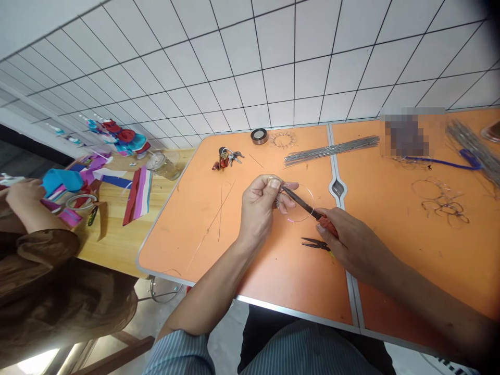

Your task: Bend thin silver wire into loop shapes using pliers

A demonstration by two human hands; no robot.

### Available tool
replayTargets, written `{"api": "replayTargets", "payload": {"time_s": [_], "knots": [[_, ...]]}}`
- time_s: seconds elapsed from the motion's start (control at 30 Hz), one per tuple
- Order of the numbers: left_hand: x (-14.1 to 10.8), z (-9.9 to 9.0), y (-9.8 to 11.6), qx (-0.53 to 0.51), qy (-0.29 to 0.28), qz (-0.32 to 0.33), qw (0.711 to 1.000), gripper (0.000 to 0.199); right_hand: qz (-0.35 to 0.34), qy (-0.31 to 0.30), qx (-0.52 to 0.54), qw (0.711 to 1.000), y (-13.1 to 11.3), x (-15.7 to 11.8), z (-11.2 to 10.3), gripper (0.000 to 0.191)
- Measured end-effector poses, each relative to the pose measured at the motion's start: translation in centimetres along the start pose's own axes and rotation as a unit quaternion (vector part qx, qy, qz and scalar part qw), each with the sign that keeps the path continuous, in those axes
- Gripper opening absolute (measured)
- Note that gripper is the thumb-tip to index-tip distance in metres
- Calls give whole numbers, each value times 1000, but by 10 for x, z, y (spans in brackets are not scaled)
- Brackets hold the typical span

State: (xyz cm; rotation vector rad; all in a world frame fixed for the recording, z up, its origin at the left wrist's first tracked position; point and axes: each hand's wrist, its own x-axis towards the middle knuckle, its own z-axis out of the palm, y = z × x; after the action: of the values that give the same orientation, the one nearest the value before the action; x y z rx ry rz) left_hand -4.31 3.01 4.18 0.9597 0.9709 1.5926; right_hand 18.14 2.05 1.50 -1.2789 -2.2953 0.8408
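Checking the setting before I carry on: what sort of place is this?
Likely a small handicraft workshop: bundled wire rods and loose wire hoops lie on an orange folding table, the right hand works with pliers, and a person at the next table handles colourful fabric.

Head camera, facing forward and down, near left hand (255, 208), right hand (355, 245)

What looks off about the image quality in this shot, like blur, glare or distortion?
In the head view, wide-angle distortion slants the tiled wall, a pixelated patch blurs out part of the orange table, and glare whitens the floor at bottom left.
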Motion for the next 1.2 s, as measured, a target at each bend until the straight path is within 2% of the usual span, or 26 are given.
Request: {"api": "replayTargets", "payload": {"time_s": [0.43,0.73,1.0,1.2], "knots": [[1,-2,2,-4,-6,-48,999,38,18,-34,53,998,-8,2,-9,28],[5,-5,-1,25,31,11,999,28,8,-21,34,999,-3,0,-9,29],[12,-9,3,37,38,-7,999,19,0,-14,23,1000,-3,0,-8,25],[11,-10,5,66,22,-16,997,22,5,-21,43,999,1,1,-7,27]]}}
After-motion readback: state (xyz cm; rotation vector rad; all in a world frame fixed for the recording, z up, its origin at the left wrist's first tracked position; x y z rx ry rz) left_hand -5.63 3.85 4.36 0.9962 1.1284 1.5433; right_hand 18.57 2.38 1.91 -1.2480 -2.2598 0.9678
